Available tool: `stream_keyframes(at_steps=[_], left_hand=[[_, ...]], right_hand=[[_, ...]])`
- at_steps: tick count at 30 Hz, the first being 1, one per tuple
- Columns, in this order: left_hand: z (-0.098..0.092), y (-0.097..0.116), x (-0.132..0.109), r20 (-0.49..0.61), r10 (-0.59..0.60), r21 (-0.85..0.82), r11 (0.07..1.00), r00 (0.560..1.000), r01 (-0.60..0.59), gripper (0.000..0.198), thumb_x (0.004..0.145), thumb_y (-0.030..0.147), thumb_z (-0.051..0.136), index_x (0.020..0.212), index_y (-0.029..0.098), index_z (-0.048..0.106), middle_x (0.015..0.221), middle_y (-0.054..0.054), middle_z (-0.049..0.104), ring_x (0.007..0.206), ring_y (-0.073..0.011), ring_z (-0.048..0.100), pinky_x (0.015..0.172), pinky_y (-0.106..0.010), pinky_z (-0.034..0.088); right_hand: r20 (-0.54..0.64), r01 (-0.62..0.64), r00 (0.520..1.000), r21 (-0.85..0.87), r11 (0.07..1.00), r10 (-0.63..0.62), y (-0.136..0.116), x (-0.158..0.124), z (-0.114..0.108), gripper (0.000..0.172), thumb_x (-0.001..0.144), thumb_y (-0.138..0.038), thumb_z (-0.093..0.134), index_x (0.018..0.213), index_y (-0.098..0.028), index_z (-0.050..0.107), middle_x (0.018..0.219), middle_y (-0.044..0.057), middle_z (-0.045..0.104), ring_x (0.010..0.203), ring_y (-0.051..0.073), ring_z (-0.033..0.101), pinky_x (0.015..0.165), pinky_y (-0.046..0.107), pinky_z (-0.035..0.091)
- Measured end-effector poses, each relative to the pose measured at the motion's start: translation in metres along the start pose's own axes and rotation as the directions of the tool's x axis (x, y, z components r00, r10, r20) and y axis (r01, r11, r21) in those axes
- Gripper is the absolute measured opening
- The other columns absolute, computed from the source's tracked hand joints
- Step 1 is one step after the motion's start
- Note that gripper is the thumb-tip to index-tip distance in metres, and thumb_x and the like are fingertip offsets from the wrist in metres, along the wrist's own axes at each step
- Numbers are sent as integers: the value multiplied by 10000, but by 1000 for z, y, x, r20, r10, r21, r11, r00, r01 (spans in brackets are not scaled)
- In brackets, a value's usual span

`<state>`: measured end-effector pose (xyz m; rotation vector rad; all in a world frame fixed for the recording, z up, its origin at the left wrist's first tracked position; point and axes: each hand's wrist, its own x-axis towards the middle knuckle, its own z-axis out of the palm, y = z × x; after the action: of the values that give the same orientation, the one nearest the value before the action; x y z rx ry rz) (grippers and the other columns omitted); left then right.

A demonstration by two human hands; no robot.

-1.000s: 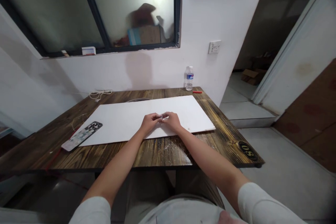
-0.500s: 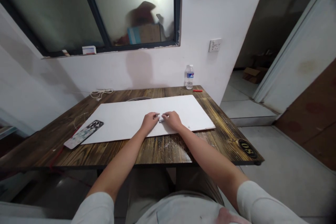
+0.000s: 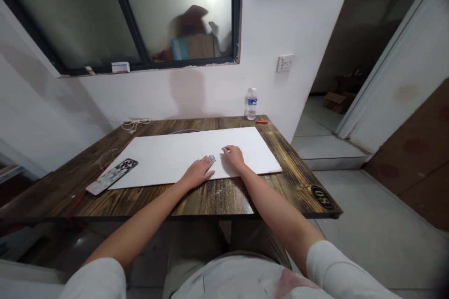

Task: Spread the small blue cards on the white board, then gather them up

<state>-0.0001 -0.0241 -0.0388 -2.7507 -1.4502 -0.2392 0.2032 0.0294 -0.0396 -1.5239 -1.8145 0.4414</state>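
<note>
My left hand [image 3: 197, 172] lies flat on a large white foam board [image 3: 157, 161], its fingertips against a small white-and-blue scrap [image 3: 212, 158]. What the scrap is made of is too small to tell. My right hand [image 3: 233, 157] rests on the board a short way to the right, fingers lightly curled and holding nothing. The board lies on a dark scorched-wood table [image 3: 224, 201]. A phone in a patterned case [image 3: 112, 176] lies by the board's left end, nearer my left hand.
A water bottle [image 3: 251, 104] and a red pen [image 3: 261, 122] stand at the table's far right corner. A white cable [image 3: 135, 124] lies at the far edge. A round "08" tag [image 3: 322, 196] marks the right corner. Wall and frosted window lie beyond.
My hands have parted from their pinch around the small scrap. The left hand now lies flat, the right has moved rightward, and the scrap stays at the left fingertips.
</note>
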Motion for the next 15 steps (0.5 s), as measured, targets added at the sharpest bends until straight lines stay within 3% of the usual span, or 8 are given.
stream_keyframes(at_steps=[3, 6, 12, 15], left_hand=[[-5, -1, -20, 33, -92, 31, 995, 995, 91, 625, 941, 493, 408, 1492, 206, 344, 1565, -126, 292, 1448, -283, 267, 1140, -490, 254], [-9, -2, -23, 64, -183, 26, 983, 981, 182, 692, 920, 552, 425, 1493, 176, 334, 1570, -180, 245, 1451, -326, 241, 1135, -527, 224], [-12, 12, 24, 122, -284, -92, 951, 951, 296, 647, 936, 574, 368, 1445, 176, 400, 1549, -227, 271, 1449, -374, 220, 1099, -591, 225], [-8, 27, 47, 143, -240, -115, 960, 960, 257, 658, 909, 534, 454, 1437, 144, 412, 1560, -235, 238, 1455, -397, 174, 1110, -599, 199]], right_hand=[[-2, 3, 1000, -11, 1000, -3, 1, 0, 2, 301, 941, -309, 467, 980, -234, 756, 1050, 58, 737, 1032, 207, 617, 879, 284, 405], [1, 8, 1000, -8, 1000, -8, 1, -1, 3, 295, 934, -306, 476, 955, -233, 761, 1018, 76, 740, 1021, 227, 610, 882, 308, 404], [16, 9, 1000, 12, 1000, -9, -1, -2, 1, 294, 926, -287, 473, 927, -230, 761, 993, 81, 743, 1011, 228, 608, 899, 325, 402], [6, -24, 1000, 120, 993, 23, 0, 0, 0, 302, 918, -272, 456, 947, -220, 752, 967, 54, 746, 965, 189, 630, 877, 284, 422]])
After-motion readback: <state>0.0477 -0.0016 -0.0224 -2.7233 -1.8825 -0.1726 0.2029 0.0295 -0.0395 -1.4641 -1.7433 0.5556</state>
